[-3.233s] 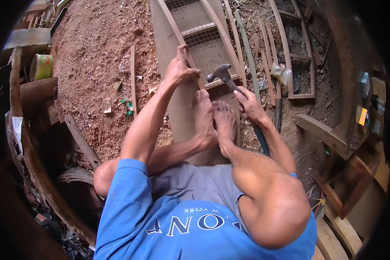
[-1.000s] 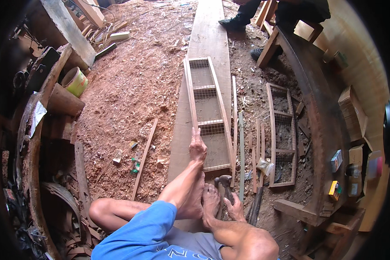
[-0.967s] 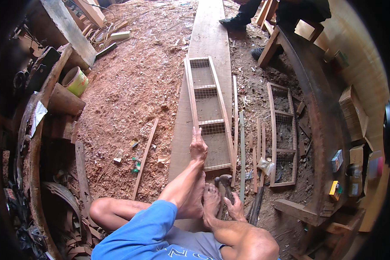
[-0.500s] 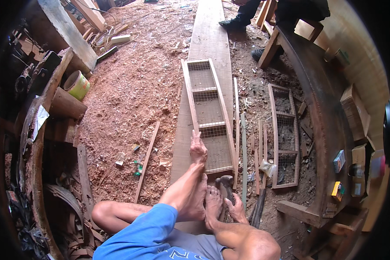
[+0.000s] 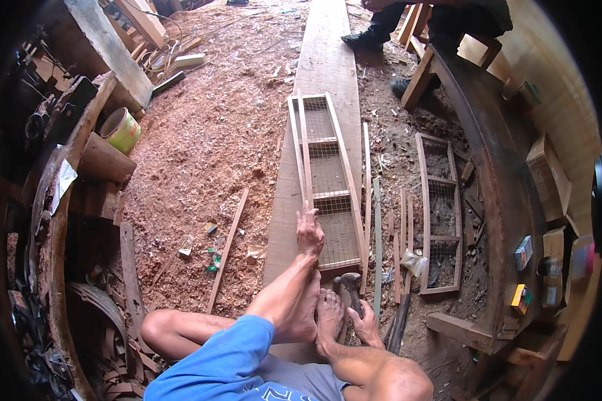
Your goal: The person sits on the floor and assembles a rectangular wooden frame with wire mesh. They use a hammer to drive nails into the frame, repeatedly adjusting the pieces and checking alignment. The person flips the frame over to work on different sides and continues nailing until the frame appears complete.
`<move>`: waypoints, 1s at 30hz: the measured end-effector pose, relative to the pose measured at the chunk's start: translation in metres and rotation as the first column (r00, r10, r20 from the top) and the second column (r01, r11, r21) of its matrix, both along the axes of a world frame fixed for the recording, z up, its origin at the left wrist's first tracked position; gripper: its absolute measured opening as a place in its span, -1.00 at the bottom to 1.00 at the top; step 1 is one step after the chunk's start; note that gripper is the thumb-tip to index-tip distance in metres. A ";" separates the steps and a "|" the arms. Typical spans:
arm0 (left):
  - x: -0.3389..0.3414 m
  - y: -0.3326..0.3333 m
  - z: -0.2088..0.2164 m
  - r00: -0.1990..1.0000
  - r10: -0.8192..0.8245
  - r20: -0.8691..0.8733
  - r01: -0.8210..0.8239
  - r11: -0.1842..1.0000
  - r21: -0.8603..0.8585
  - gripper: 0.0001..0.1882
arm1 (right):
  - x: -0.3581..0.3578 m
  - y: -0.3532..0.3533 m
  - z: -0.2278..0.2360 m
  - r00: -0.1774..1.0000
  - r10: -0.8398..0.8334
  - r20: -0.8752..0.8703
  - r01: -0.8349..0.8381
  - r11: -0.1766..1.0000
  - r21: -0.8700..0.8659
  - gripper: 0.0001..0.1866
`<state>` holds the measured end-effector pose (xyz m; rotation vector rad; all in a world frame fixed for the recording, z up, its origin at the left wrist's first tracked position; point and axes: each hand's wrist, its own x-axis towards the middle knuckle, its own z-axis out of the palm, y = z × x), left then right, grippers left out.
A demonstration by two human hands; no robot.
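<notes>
My left hand [image 5: 310, 234] is closed on the near end of a thin wooden strip [image 5: 304, 147]. The strip slants over the left part of a long wooden frame [image 5: 347, 174] with wire mesh and two crosspieces, which lies on a wide plank. Its far end rests across the frame's top rail, a little inward from the left rail. Beside my bare feet, my right hand [image 5: 366, 325] is closed around a hammer [image 5: 349, 284], its dark metal head toward the frame's near end. Much of the hammer's handle is hidden.
The plank [image 5: 324, 57] runs away over shavings-covered ground. A second mesh frame [image 5: 424, 207] and loose strips [image 5: 376, 247] lie to the right, beside a dark bench [image 5: 488, 167] with small boxes. Another person's shoe [image 5: 364, 38] rests near the plank's far end. A green bucket [image 5: 121, 131] stands left.
The strip's far end has swung right, away from the frame's left rail and over the mesh. My left hand has turned slightly with it. The right hand and hammer stay in place.
</notes>
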<state>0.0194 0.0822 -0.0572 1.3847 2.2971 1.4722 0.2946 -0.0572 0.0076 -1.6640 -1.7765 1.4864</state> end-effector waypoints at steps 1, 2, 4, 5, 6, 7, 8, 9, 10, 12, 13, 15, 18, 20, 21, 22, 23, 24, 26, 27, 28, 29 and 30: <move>0.000 0.000 0.000 1.000 -0.012 0.012 0.012 0.997 -0.070 -0.79 | 0.000 0.000 0.000 1.000 -0.004 0.014 0.004 1.000 -0.002 -0.48; 0.000 0.001 -0.001 1.000 -0.014 -0.008 0.014 1.000 -0.027 -0.78 | 0.000 0.000 0.000 1.000 0.004 -0.018 -0.003 0.999 0.042 -0.48; 0.001 0.001 0.000 1.000 -0.008 -0.012 0.008 1.000 -0.025 -0.78 | 0.000 0.000 -0.001 0.998 0.007 -0.058 -0.003 0.998 0.066 -0.49; 0.001 0.001 0.000 1.000 -0.005 -0.017 0.004 1.000 -0.020 -0.77 | 0.000 0.000 -0.001 0.999 0.002 -0.035 0.000 0.999 0.043 -0.49; 0.002 0.001 0.000 1.000 -0.002 -0.023 0.002 1.000 -0.015 -0.77 | 0.001 0.000 -0.001 1.000 0.000 -0.017 0.000 1.000 0.005 -0.50; 0.003 0.001 -0.001 1.000 0.002 -0.024 -0.003 0.999 -0.042 -0.76 | 0.001 0.000 -0.001 1.000 -0.011 0.015 0.012 0.999 -0.044 -0.50; 0.003 0.001 -0.001 0.999 0.009 -0.032 -0.009 1.000 -0.015 -0.77 | 0.001 0.000 -0.001 1.000 -0.005 -0.012 0.005 1.000 -0.024 -0.50; 0.003 0.000 -0.002 0.999 0.018 -0.034 -0.019 1.000 -0.019 -0.77 | 0.001 0.000 -0.001 1.000 -0.009 -0.021 0.009 1.000 -0.016 -0.50; 0.003 0.000 -0.004 0.999 0.027 -0.031 -0.029 0.998 -0.050 -0.78 | 0.001 0.000 -0.001 0.999 -0.019 -0.027 0.019 1.000 -0.021 -0.51; 0.001 0.000 -0.006 0.999 0.030 0.014 -0.029 0.999 -0.027 -0.77 | 0.001 0.000 0.000 1.000 -0.011 -0.019 0.011 1.000 -0.005 -0.50; 0.000 0.000 -0.007 0.998 0.029 0.055 -0.025 0.998 -0.062 -0.77 | 0.001 -0.001 0.001 1.000 -0.011 -0.014 0.011 1.000 -0.010 -0.50; -0.002 0.000 -0.008 1.000 0.023 -0.012 -0.023 0.999 -0.025 -0.76 | 0.001 0.000 0.002 1.000 -0.017 -0.011 0.017 1.000 -0.022 -0.49; -0.003 0.000 -0.007 1.000 0.016 -0.012 -0.017 0.999 -0.039 -0.72 | 0.001 0.002 0.002 1.000 -0.013 0.013 0.014 0.995 -0.095 -0.47; -0.002 0.000 -0.005 0.998 0.033 -0.056 -0.038 0.995 -0.088 -0.69 | 0.002 0.002 0.000 1.000 -0.016 -0.006 0.015 0.996 -0.088 -0.47; -0.002 0.001 -0.004 0.993 0.045 -0.109 -0.059 0.989 -0.133 -0.68 | 0.001 0.004 -0.002 0.999 -0.026 -0.035 0.024 0.998 -0.053 -0.47; -0.002 0.000 -0.004 0.991 0.041 -0.128 -0.073 0.964 -0.256 -0.67 | 0.002 0.003 -0.004 0.999 -0.036 -0.038 0.033 0.997 -0.076 -0.47; -0.002 0.001 -0.004 0.993 0.036 -0.111 -0.068 0.951 -0.301 -0.64 | 0.002 0.004 -0.006 1.000 -0.019 0.001 0.019 0.991 -0.131 -0.45; -0.002 0.000 -0.004 0.995 0.023 -0.101 -0.052 0.956 -0.288 -0.60 | 0.002 0.003 -0.007 1.000 -0.025 -0.010 0.024 0.993 -0.113 -0.43; -0.002 0.001 -0.007 0.999 0.033 -0.018 -0.036 0.982 -0.186 -0.55 | 0.002 0.002 -0.008 0.996 -0.046 -0.080 0.036 0.993 -0.116 -0.39; -0.004 0.002 -0.008 1.000 0.015 -0.013 -0.017 0.977 -0.212 -0.51 | 0.003 0.002 -0.006 0.999 -0.016 -0.052 0.010 0.995 -0.104 -0.41; -0.005 0.002 -0.009 0.999 -0.004 -0.042 -0.006 0.972 -0.237 -0.48 | 0.002 0.002 -0.005 1.000 0.004 -0.016 -0.004 0.999 -0.046 -0.43; -0.006 0.002 -0.010 1.000 -0.006 -0.012 0.004 0.977 -0.211 -0.44 | 0.002 0.003 -0.002 0.999 0.008 -0.033 -0.009 1.000 -0.028 -0.46; -0.007 0.002 -0.011 0.999 -0.029 -0.031 0.021 0.969 -0.247 -0.43 | 0.002 0.002 0.002 1.000 0.011 -0.025 -0.011 1.000 -0.019 -0.48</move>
